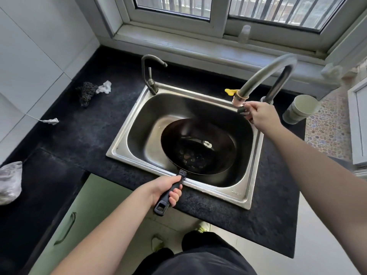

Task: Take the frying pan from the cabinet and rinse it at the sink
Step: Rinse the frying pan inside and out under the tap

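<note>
A black frying pan [198, 145] rests inside the steel sink [248, 187], tilted, with brownish spots on its base. Its black handle sticks out over the sink's front rim, and my left hand [167, 188] is shut around that handle. My right hand [258, 114] reaches to the sink's right rear and pinches the dark nozzle at the tip of the tall curved faucet [272, 70]. I see no water running.
A smaller thin tap [150, 76] stands at the sink's back left corner. A dark scrubber [87, 93] and white rag lie on the black counter [79, 135]. A pale cup [299, 111] stands right of the faucet. A green cabinet door [85, 215] is below.
</note>
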`<state>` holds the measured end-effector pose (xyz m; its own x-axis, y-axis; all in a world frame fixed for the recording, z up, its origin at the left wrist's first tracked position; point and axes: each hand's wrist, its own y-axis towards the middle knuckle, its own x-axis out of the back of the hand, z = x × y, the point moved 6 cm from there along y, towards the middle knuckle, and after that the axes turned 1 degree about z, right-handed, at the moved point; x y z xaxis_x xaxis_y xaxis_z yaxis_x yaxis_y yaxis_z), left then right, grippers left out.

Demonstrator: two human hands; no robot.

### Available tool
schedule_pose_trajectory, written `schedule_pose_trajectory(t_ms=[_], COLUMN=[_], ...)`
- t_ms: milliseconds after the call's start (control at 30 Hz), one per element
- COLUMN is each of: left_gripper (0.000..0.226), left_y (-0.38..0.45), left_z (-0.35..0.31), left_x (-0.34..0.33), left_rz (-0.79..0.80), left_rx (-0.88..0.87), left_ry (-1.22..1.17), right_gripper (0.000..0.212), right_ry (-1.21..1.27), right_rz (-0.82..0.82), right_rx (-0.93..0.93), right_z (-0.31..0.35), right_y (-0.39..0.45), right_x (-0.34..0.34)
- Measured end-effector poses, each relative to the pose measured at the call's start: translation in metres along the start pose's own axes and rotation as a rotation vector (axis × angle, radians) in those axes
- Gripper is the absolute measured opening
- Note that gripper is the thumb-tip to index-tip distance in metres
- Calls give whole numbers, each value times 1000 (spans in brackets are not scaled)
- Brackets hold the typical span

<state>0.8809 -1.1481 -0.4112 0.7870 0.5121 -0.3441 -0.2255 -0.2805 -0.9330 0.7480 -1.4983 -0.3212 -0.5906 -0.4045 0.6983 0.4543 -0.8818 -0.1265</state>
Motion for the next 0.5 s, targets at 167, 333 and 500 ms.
schedule_pose_trajectory(t_ms=[167, 333, 500], left_gripper=[40, 39, 40], left_y=[-1, -2, -2], left_z=[1, 1, 0], left_x=[-3, -3, -3], left_rz=[11, 12, 11], left_rx=[3, 2, -2], left_ry=[2, 15, 9], right_gripper=[28, 26, 26], right_ry=[-24, -50, -62], right_rz=[53, 67, 40], right_rx=[66, 88, 95], right_z=[4, 7, 7], right_y=[2, 6, 5], right_x=[1, -2, -7])
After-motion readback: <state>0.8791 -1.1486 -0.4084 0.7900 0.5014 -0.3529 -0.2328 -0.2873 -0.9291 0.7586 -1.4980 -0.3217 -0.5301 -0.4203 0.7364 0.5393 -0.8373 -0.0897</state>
